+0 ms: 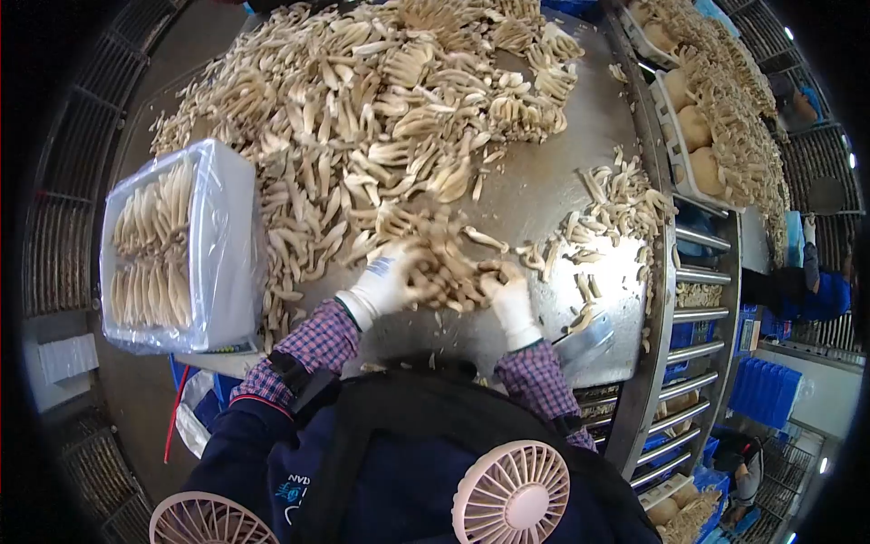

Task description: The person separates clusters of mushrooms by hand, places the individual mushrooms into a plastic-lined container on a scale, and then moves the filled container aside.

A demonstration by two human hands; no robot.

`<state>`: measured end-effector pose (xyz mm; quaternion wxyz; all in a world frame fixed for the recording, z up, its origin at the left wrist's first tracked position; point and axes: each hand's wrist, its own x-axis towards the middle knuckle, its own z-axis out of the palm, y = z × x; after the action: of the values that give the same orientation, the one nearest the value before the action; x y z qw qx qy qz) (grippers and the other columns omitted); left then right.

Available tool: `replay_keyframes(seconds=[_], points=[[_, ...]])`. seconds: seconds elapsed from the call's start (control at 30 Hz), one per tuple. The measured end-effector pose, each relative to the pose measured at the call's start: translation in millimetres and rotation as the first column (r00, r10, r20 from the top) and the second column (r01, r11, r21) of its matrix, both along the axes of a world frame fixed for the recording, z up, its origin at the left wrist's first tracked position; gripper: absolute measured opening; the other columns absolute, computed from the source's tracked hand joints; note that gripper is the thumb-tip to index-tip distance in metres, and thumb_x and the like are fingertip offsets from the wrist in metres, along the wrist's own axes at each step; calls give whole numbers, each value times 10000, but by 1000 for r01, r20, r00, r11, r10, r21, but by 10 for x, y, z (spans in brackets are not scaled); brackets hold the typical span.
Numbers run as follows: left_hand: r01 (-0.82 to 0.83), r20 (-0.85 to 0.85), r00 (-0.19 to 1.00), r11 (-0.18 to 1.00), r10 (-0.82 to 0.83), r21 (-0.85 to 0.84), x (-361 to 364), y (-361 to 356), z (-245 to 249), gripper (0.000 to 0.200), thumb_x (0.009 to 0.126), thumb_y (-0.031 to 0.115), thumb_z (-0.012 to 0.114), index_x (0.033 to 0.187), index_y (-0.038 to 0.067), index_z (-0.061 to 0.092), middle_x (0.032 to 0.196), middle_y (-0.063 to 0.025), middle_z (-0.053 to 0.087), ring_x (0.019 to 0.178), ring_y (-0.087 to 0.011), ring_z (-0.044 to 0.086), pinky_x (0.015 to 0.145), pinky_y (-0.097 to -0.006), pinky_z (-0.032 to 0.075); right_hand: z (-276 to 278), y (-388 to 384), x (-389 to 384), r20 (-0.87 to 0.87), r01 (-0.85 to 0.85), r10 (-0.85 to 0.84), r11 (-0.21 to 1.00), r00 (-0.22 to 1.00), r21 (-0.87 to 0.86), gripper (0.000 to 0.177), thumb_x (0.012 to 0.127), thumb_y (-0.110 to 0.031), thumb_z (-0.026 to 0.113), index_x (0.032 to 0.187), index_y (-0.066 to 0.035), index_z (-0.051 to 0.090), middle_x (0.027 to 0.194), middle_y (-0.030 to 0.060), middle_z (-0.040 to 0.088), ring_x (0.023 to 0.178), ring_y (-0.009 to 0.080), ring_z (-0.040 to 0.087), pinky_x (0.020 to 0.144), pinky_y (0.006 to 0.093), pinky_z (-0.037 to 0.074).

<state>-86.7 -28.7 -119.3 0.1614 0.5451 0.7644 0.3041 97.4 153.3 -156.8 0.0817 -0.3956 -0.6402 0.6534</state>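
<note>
My left hand (395, 281), in a white glove with bare fingertips, curls around one side of a brownish clump of mushrooms (449, 272). Gloved the same way, my right hand (507, 295) grips the other side of that clump, fingers bent inward. The clump is slightly smeared by motion. Just beyond my hands spreads a large heap of long pale mushrooms (390, 109). To the left stands a white foam box (227, 245) lined with clear plastic, with two rows of mushrooms laid side by side in it. A flat shiny blade-like piece (584, 340) lies by my right wrist.
The steel table (598, 100) carries a smaller mushroom pile (621, 208) at right. Beside it runs a roller conveyor (698, 317). White crates (671, 127) of uncut mushroom clumps line up beyond. Another person (816, 290) in blue is at far right. Blue bins (766, 390) stand lower right.
</note>
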Motion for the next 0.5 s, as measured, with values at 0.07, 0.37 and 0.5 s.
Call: replay_keyframes(seconds=[0.07,0.37,0.5], points=[[-318,603,717,934,348,-161,-60,-231,22,452,868,264,739,1229,50,572,1221,-127,604,1101,-244,614,899,-363,517,-162,101,117,-49,62,-68,993,996,-104,196,859,-28,626,1030,44,688,1103,119,685,885,191,669,806,290,544],[-493,140,865,767,482,411,-49,-515,505,450,749,51,674,1188,-18,607,1102,-176,663,987,-318,654,940,-428,514,-105,57,329,-165,146,-280,820,946,-554,220,871,30,582,1084,32,636,918,125,671,688,196,622,650,294,539],[241,-483,858,968,-176,76,326,-148,850,568,775,96,670,1316,238,574,1433,-80,506,1370,-298,440,1177,-539,286,109,-143,277,-230,72,-310,722,922,-688,221,856,52,571,1071,36,617,949,146,675,758,218,642,684,301,531]])
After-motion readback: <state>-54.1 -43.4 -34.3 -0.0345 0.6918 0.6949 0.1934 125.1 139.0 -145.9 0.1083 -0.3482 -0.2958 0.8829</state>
